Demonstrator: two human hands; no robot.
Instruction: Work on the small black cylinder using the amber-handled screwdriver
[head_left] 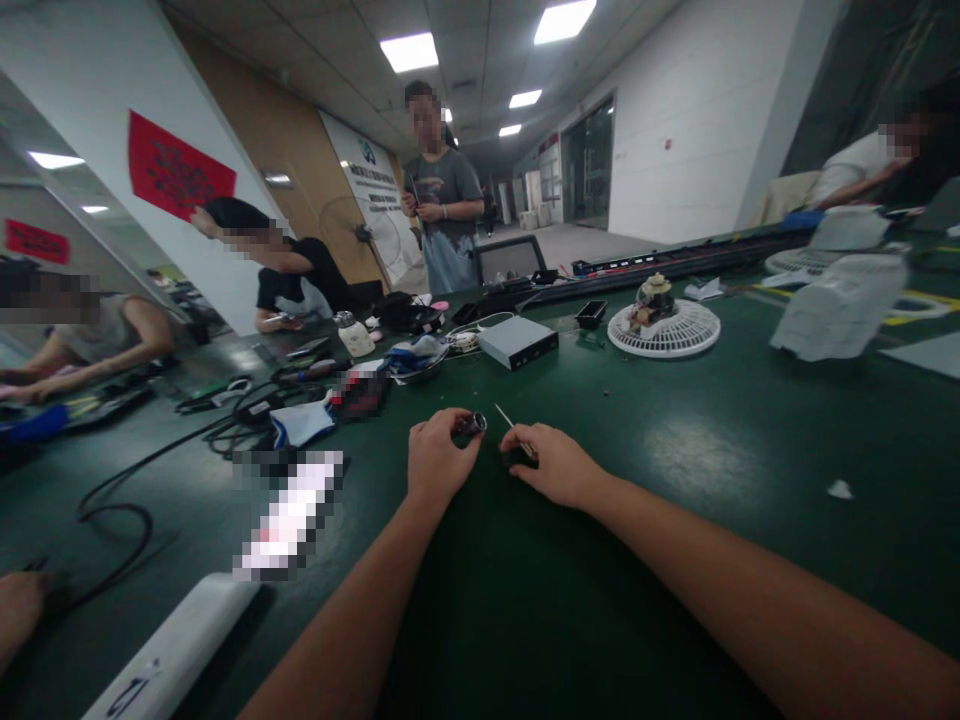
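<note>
My left hand [436, 462] is closed round a small dark cylinder [474, 424] with a shiny ring at its open end, which faces right. Close beside it, my right hand [556, 466] pinches a thin pale rod [505, 417] that points up and to the left. Under those right fingers is a dark piece [516, 457]; its kind cannot be made out. A small gap separates the two hands, and both are above the green tabletop [487, 590].
Ahead are a grey metal box [514, 342], a white fan grille with its motor [664, 328] and a white plastic housing [836, 310]. To the left lie a black cable [142, 465], a white elongated case [176, 645] and another person's hand [19, 608]. Several people are around the table.
</note>
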